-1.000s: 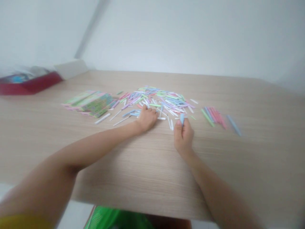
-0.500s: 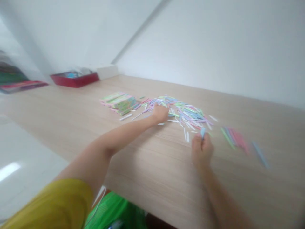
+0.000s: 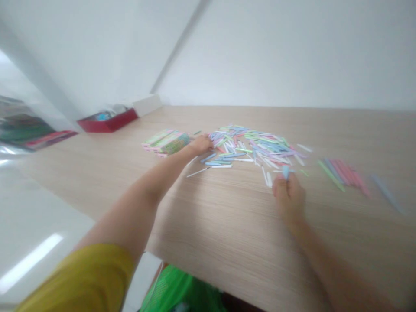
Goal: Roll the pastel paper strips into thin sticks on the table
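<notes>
Pastel sticks, perhaps pens, lie in a loose pile [image 3: 266, 145] on the wooden table [image 3: 227, 208]. My left hand [image 3: 202, 144] reaches to the pile's left end, fingers bent down among the sticks; whatever it may grip is hidden. Beside it stands a stack of patterned flat packs [image 3: 167, 141]. My right hand [image 3: 289, 193] is closed round a light blue stick [image 3: 285, 171], whose tip shows above the fingers, in front of the pile. Farther right are a row of pink, blue and green sticks [image 3: 346, 173] and a single blue-grey stick [image 3: 388, 194].
A red box [image 3: 108, 122] with blue and white things inside stands at the back left, beside a white box [image 3: 147, 104]. Below the table's front edge is a green bag or cloth [image 3: 182, 290]. A white wall [image 3: 276, 56] runs behind the table.
My left hand has moved left across the pile toward the stack, uncovering blue and white sticks. My right hand still holds the light blue stick. The camera view has turned.
</notes>
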Demonstrator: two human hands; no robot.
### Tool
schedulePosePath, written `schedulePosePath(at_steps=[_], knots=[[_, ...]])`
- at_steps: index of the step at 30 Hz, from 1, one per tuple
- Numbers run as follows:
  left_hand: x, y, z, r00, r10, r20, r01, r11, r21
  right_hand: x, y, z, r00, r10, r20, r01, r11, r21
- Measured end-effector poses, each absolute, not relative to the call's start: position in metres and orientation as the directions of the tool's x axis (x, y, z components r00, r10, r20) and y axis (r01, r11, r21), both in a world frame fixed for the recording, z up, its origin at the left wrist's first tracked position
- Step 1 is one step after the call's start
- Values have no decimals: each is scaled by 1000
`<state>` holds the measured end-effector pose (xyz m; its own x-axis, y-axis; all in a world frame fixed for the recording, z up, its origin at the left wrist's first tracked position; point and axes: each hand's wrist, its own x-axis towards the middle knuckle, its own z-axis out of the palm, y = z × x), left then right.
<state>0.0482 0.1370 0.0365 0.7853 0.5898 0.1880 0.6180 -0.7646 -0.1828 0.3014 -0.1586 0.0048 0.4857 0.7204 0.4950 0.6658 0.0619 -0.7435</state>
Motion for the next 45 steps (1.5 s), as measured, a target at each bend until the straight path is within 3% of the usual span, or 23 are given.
schedulePosePath(at_steps=[4, 9, 11, 13, 17, 22, 27, 32, 36, 45], knots=[[45, 136, 22, 793, 586, 164, 609, -763, -217, 301, -158, 3, 495, 720, 486, 657, 57, -752], [40, 127, 13, 770, 576, 276, 638, -700, -321, 299, -157, -2, 461, 749, 476, 640, 91, -763], [41, 120, 17, 766, 549, 335, 639, -711, -295, 299, -157, -3, 451, 760, 467, 633, 96, -768], [47, 109, 24, 744, 512, 429, 633, -746, -208, 298, -157, -4, 452, 767, 455, 618, 99, -780], [68, 70, 44, 570, 480, 667, 577, -812, 91, 296, -156, -7, 439, 797, 414, 541, 134, -830], [97, -3, 61, 573, 443, 690, 258, -896, 361, 295, -153, -10, 392, 838, 378, 375, 230, -898], [114, -52, 55, 481, 665, 571, 12, -656, 754, 294, -156, -2, 350, 861, 368, 264, 287, -921], [128, -69, 31, 528, 792, 306, -160, -261, 952, 293, -159, 3, 222, 908, 356, 178, 321, -930], [138, -79, 15, 552, 824, 130, -203, -19, 979, 292, -158, 1, 149, 939, 308, 133, 290, -948], [147, -78, -3, 574, 818, 38, -365, 214, 906, 292, -151, 3, 239, 952, 191, 12, 194, -981]])
